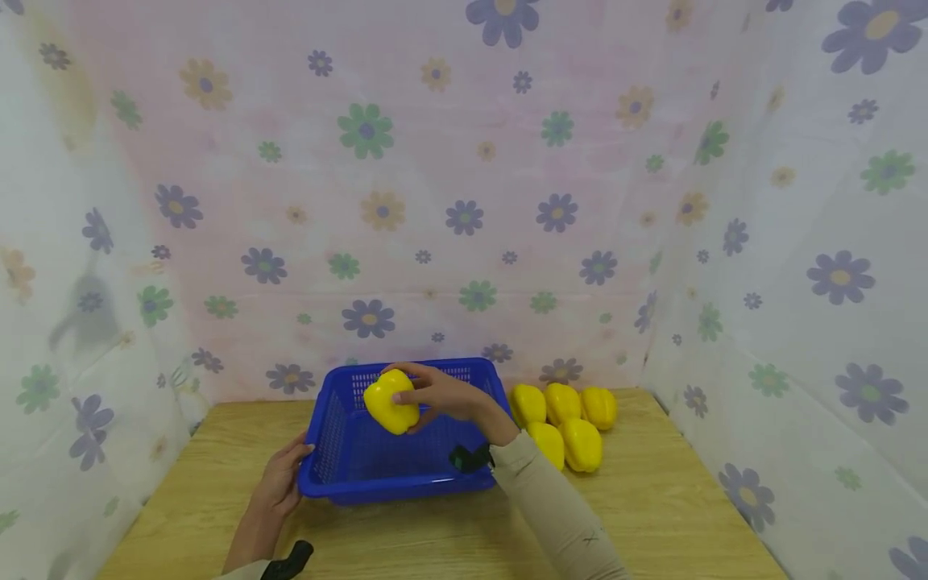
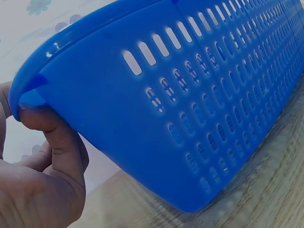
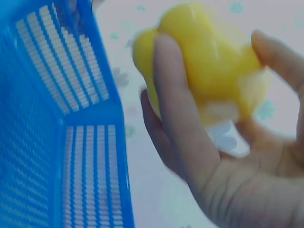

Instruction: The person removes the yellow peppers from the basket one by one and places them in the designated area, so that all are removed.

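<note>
A yellow bell pepper (image 1: pixel 392 402) is in my right hand (image 1: pixel 444 393), above the inside of a blue plastic basket (image 1: pixel 402 488). Thumb and fingers curl round the pepper (image 3: pixel 204 61) in the right wrist view, beside the basket's slotted wall (image 3: pixel 90 118). My left hand (image 1: pixel 279 477) grips the basket's left rim. Up close in the left wrist view, that hand (image 2: pixel 52 166) has its fingers hooked under the rim at a corner of the basket (image 2: pixel 128 123). Nothing shows lying on the part of the basket floor in sight.
Several more yellow bell peppers (image 1: pixel 582 445) stand in a cluster on the wooden table (image 1: pixel 652 499), just right of the basket. Behind and at both sides hangs a flower-patterned cloth (image 1: pixel 435 177). Dark wrist-camera mounts (image 1: pixel 288 561) sit at both wrists.
</note>
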A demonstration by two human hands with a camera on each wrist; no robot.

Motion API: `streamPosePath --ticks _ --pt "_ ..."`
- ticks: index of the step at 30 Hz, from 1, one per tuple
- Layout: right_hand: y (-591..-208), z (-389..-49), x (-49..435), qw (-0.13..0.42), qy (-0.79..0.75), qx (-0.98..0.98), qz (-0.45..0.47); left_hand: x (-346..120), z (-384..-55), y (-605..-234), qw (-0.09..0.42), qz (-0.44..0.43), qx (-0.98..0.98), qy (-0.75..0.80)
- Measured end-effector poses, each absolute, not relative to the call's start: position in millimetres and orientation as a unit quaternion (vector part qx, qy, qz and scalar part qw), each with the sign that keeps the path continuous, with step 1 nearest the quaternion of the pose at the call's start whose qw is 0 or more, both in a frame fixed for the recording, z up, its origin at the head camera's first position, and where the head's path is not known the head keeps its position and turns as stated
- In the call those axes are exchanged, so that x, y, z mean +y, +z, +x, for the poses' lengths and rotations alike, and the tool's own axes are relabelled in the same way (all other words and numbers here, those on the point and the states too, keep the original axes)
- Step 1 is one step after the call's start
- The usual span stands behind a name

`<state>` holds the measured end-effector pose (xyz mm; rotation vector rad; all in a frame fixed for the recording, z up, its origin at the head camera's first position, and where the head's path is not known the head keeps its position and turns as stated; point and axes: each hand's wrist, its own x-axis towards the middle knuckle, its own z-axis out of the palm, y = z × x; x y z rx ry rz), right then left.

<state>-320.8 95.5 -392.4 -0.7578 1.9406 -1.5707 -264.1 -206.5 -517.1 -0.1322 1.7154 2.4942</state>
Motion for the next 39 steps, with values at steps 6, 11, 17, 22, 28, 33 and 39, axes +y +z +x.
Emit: streamPosePath --ticks 6,11,17,22,28,33,39 --pt "-404.0 -291.8 106.1 0.226 -0.645 0.684 -0.254 -209.9 -264.1 -518.2 0.067 -0.042 0.563 0.822" --pt "-424.0 -272.2 116.6 0.187 -0.659 0.684 -0.25 -210.7 -263.5 -518.3 0.08 -0.042 0.563 0.821" --pt "-442.1 -258.4 137.4 0.139 -0.665 0.685 -0.262 -208.8 -262.6 -517.8 0.073 -0.044 0.568 0.819" --pt "-450.2 -249.2 160.9 0.116 -0.683 0.664 -0.281 -207.7 -262.9 -517.1 0.068 -0.029 0.571 0.818" --pt "-465.4 -234.6 188.2 0.099 -0.7 0.646 -0.288 -207.7 -262.3 -517.3 0.062 -0.022 0.574 0.816" --pt "-477.3 -222.4 208.4 0.072 -0.715 0.635 -0.282 -208.6 -263.3 -516.3 0.07 -0.036 0.571 0.817" --pt "-490.2 -208.3 235.6 0.053 -0.733 0.614 -0.287 -207.5 -262.6 -519.4 0.053 -0.022 0.557 0.829"
